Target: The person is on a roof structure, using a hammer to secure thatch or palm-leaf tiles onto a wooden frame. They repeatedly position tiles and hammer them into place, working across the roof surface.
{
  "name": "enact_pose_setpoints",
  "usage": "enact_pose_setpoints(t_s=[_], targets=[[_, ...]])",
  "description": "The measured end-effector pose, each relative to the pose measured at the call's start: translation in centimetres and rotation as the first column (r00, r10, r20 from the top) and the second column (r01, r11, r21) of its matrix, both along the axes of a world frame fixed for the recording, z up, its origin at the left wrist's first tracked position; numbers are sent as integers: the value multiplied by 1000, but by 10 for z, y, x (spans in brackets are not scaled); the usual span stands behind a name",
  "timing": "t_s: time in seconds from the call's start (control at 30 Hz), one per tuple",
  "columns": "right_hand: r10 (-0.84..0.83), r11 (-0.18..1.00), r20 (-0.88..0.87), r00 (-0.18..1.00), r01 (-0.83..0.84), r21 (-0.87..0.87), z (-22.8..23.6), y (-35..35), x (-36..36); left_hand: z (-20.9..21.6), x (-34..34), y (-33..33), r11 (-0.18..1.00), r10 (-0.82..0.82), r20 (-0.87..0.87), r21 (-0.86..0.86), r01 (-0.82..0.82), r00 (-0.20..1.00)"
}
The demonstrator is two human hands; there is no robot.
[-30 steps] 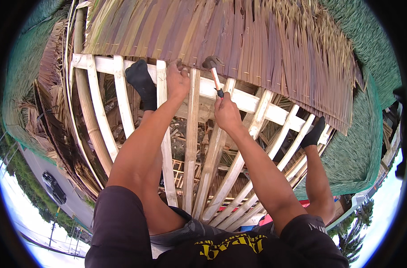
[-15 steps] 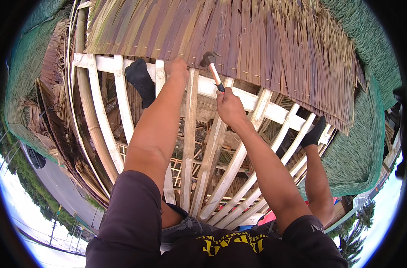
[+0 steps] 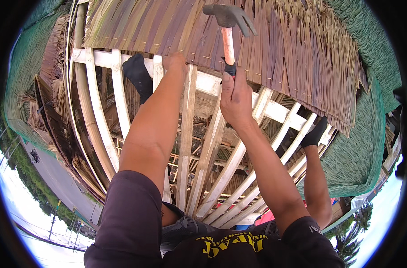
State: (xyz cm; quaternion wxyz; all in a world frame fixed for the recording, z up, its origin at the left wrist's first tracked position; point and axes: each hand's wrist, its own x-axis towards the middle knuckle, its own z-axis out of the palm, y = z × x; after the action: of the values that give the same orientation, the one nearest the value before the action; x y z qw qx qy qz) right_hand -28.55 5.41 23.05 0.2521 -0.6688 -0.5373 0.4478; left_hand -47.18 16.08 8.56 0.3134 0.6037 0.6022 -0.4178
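My right hand [image 3: 237, 99] is wrapped round the grip of a claw hammer [image 3: 229, 47], which has a dark metal head and a pale, worn handle. The hammer is raised, its head apart from the palm-leaf thatch [image 3: 150, 27] behind it. At the lower edge of that thatch, my left hand [image 3: 174, 61] is closed against a white-painted crosspiece [image 3: 208, 83]. Its fingertips are hidden, so whatever they pinch cannot be made out.
White wooden slats [image 3: 185, 129] fan down toward me with open gaps between them. My feet in dark socks [image 3: 138, 78] rest among the slats on both sides. Bamboo [image 3: 88, 96] and loose dry thatch [image 3: 56, 120] lie left; green netting [image 3: 353, 152] hangs right. A road [image 3: 62, 178] runs far below.
My right hand has lifted the hammer up from near the thatch edge, and its head now looks larger and higher. The left hand has stayed at the thatch edge.
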Motion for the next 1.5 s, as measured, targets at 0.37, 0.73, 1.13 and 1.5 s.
enact_pose_setpoints(t_s=[0.37,0.73,1.13,1.5], targets=[[163,926,77,984,-126,-356,104,-64,-18,196,-106,-83,373,632,766,-164,-913,120],[525,723,-421,740,-648,-240,331,-299,-136,546,-165,-457,397,696,678,-91,-913,235],[930,354,-32,367,-914,-198,351,-336,-174,488,-82,-725,744,529,237,331,-580,815],[733,653,-138,667,-745,-134,330,-352,-155,490,-84,-728,728,477,297,395,-561,827]])
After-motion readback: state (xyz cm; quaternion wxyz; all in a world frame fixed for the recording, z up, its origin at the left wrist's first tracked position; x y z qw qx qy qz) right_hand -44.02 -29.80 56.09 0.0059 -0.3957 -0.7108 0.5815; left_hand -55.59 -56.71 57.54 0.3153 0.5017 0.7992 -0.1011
